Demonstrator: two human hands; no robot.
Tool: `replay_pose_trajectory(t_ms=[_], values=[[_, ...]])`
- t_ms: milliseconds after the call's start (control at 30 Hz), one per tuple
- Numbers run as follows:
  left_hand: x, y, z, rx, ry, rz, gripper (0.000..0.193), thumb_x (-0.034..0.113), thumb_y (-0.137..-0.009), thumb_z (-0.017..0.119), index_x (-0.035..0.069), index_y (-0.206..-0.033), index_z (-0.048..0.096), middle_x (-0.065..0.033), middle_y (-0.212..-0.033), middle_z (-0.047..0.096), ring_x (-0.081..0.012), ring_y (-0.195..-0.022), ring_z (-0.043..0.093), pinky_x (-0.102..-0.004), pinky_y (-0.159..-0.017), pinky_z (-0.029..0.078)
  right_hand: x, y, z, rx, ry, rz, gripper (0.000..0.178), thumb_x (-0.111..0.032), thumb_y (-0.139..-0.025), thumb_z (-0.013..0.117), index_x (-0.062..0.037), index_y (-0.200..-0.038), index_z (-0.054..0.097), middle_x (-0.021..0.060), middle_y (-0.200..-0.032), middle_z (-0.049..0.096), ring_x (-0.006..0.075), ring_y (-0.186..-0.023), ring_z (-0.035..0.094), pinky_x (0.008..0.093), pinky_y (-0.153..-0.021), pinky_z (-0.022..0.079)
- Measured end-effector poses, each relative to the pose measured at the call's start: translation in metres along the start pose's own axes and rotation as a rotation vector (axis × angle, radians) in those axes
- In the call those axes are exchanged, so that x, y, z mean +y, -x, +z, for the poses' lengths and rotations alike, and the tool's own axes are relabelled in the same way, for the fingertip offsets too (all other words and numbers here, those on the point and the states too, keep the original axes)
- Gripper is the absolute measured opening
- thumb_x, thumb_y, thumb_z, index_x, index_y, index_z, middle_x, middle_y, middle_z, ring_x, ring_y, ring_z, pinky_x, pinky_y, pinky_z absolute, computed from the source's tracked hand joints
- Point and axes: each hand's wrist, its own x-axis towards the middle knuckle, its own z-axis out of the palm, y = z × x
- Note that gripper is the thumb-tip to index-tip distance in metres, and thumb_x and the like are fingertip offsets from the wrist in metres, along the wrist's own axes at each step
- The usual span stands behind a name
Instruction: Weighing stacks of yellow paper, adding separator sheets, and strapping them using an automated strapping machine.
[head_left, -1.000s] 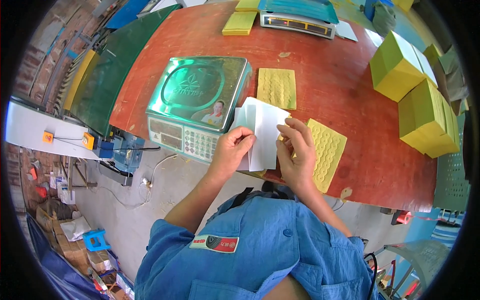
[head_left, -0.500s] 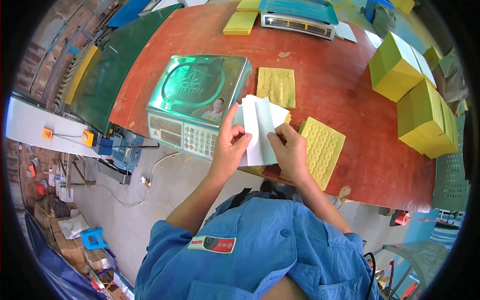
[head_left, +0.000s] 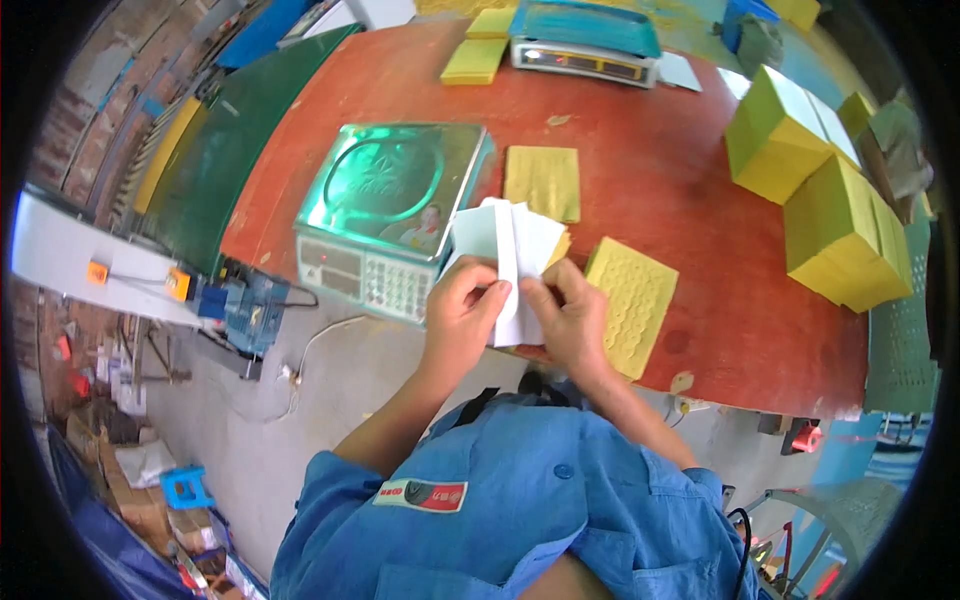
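Note:
Between my hands is a white sheet of paper [head_left: 507, 245], partly folded, with a narrow strip standing along its middle. My left hand [head_left: 463, 315] is closed on its left side, thumb and fingers pinching it. On the other side my right hand [head_left: 572, 318] pinches the paper with thumb and bent forefinger. More white paper and a yellow edge show behind and beneath it. Just right of my right hand lies a stack of yellow embossed paper [head_left: 632, 300]. Beyond the hands lies another yellow embossed stack [head_left: 543, 182].
A scale [head_left: 385, 190] with a shiny metal top stands at left on the red table [head_left: 740, 340]. A second scale [head_left: 585, 52] and small yellow stacks [head_left: 473, 62] are at the far side. Tall yellow blocks [head_left: 845, 240] stand at right.
The paper's strip has turned upright between my hands, and its left part has spread outward. My fingers have curled in closer to it. The whole view has shifted slightly.

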Motion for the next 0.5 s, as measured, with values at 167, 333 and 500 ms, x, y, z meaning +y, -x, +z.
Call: replay_pose_trajectory(t_ms=[167,333,500], values=[[0.028,0.002,0.016,0.007,-0.223,0.281,0.005,-0.001,-0.089,0.063,-0.002,-0.087,0.058,-0.0135,-0.096,0.062,-0.0194,-0.086,0.059,-0.0325,-0.075,0.048,-0.013,0.011,-0.011,0.077,0.006,-0.156,0.017,-0.01,-0.088,0.072,-0.0026,-0.08,0.059,0.0116,-0.071,0.054,0.021,-0.061,0.057,0.0352,-0.056,0.047],[0.041,-0.018,0.074,-0.175,-0.071,0.332,0.006,0.001,-0.094,0.059,0.001,-0.089,0.055,-0.006,-0.105,0.059,-0.0075,-0.087,0.051,-0.0229,-0.075,0.043,-0.014,0.011,-0.066,0.254,0.086,-0.335,0.013,-0.003,-0.084,0.074,-0.0035,-0.086,0.061,0.012,-0.073,0.06,0.024,-0.062,0.063,0.0335,-0.054,0.049],[0.08,-0.043,0.163,-0.406,0.004,0.371,0.004,0.0,-0.09,0.063,0.0,-0.091,0.059,-0.0126,-0.101,0.066,-0.0204,-0.088,0.063,-0.0302,-0.076,0.05,-0.021,0.009,-0.156,0.504,0.249,-0.326,0.013,-0.001,-0.083,0.074,-0.0036,-0.089,0.063,0.0109,-0.074,0.064,0.0192,-0.062,0.066,0.0306,-0.055,0.052]])
